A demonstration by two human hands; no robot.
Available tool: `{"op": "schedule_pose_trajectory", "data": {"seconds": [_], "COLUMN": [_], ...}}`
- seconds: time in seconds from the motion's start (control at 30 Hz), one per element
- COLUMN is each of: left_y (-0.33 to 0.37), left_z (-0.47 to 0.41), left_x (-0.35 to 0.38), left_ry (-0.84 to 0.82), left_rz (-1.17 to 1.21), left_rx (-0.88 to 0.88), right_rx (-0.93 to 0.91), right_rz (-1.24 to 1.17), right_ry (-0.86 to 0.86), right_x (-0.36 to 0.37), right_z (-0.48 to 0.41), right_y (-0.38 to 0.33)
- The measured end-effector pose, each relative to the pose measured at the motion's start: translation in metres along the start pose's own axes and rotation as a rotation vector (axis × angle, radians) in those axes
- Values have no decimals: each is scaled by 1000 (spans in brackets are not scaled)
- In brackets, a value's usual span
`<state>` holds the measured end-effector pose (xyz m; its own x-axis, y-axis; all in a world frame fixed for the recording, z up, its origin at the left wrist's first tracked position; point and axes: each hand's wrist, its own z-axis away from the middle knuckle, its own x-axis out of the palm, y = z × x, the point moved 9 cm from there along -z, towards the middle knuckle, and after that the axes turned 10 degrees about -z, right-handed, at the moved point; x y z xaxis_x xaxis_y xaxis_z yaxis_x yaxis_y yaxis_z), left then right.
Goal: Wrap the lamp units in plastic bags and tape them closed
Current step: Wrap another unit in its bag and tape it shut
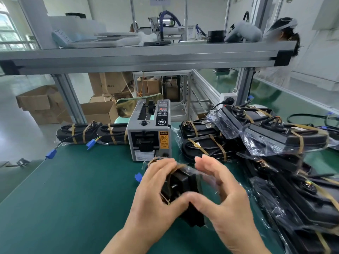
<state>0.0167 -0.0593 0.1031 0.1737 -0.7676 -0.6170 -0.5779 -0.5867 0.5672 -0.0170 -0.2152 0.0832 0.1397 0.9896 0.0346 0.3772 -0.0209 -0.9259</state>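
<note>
Green-matted bench (82,189): held a bagged lamp unit (183,182) between both hands, just short of the tape dispenser (150,131) beyond the fingertips.

Clasped the casing with the left hand (157,189), fingers curled over its top; cupped the right hand (225,204) against the loose plastic bag (207,177), thumb at the near end, though could not tell, through blur, of any true grip there. Judged rigid, fairly light, slick under film: best taken by the hard casing, not the wires.

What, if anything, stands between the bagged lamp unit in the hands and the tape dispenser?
Nothing visible. The lamp unit, gripped by the left hand, sits directly before the tape dispenser; wrapped units lie only to either side.
</note>
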Motion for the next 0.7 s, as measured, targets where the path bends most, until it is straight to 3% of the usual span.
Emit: {"op": "schedule_pose_trajectory", "data": {"seconds": [0.07,0.17,0.47,0.7], "left_y": [5,11,2,1], "left_z": [8,16,21,20], "left_x": [5,6,5,5], "left_ry": [1,40,61,72], "left_rz": [-43,-58,39,72], "left_rx": [86,177,199,245], "right_rx": [-12,56,19,-135], "right_rz": [128,89,79,203], "right_ry": [-10,-16,-56,66], "right_x": [3,6,9,14], "right_z": [-1,0,14,15], "right_y": [-3,2,5,-3]}}
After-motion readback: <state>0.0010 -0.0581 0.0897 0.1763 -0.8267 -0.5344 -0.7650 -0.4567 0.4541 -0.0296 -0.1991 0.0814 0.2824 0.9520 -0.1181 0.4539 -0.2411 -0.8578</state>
